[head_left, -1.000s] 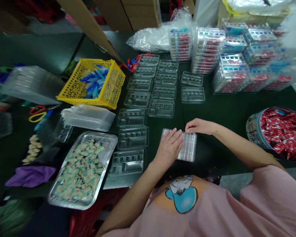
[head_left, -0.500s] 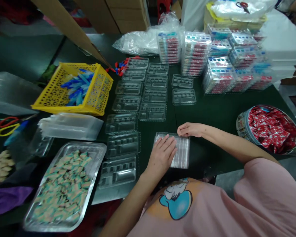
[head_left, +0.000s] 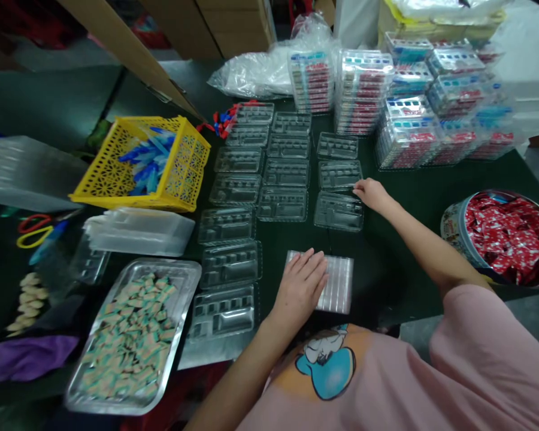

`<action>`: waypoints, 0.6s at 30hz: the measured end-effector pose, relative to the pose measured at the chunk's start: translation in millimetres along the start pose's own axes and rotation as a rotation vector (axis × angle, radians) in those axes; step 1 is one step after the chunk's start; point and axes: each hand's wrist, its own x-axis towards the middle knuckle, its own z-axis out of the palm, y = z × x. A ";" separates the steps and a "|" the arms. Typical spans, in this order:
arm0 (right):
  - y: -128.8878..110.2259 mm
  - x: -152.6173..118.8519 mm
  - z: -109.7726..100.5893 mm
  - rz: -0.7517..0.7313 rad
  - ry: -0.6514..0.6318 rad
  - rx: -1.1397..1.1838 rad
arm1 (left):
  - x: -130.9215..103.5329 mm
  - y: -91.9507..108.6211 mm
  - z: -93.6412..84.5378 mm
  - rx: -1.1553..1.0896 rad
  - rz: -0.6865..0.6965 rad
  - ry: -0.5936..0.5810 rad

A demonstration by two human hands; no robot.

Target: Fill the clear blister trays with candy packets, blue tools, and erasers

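My left hand (head_left: 299,282) lies flat, fingers stretched out, on a stack of clear plastic trays (head_left: 338,288) near the table's front edge. My right hand (head_left: 374,194) is pinched at the upper right corner of a clear compartmented plastic tray (head_left: 339,211). That tray lies below another tray (head_left: 340,175) in the right-hand column. More trays of the same kind lie in columns to the left, among them a tray (head_left: 282,204) in the middle column and a tray (head_left: 231,264) in the left column.
A yellow basket (head_left: 186,173) holds blue items. Beside it stand a stack of clear plastic (head_left: 141,232) and a metal tray (head_left: 189,276) of small green-and-beige pieces. Stacked filled packs (head_left: 363,93) occupy the back right. A round tub (head_left: 453,230) of red packets sits at right.
My right hand has moved up and away from the stack, and a third tray now lies in the right-hand column. My left hand stays on the stack. The view has shifted slightly.
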 end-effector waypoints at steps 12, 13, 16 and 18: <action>-63.0 -129.0 14.3 -0.129 -0.891 0.665 | -16.6 14.4 -1.1 0.002 0.040 0.033; -62.4 -132.3 16.4 -0.101 -0.921 0.700 | -19.9 18.1 -2.3 0.001 0.040 0.029; -62.7 -143.4 21.4 -0.062 -0.947 0.750 | -28.0 26.4 -4.5 0.003 0.040 0.024; -62.3 -148.7 23.3 -0.087 -0.903 0.721 | -30.9 28.7 -4.7 0.003 0.035 0.019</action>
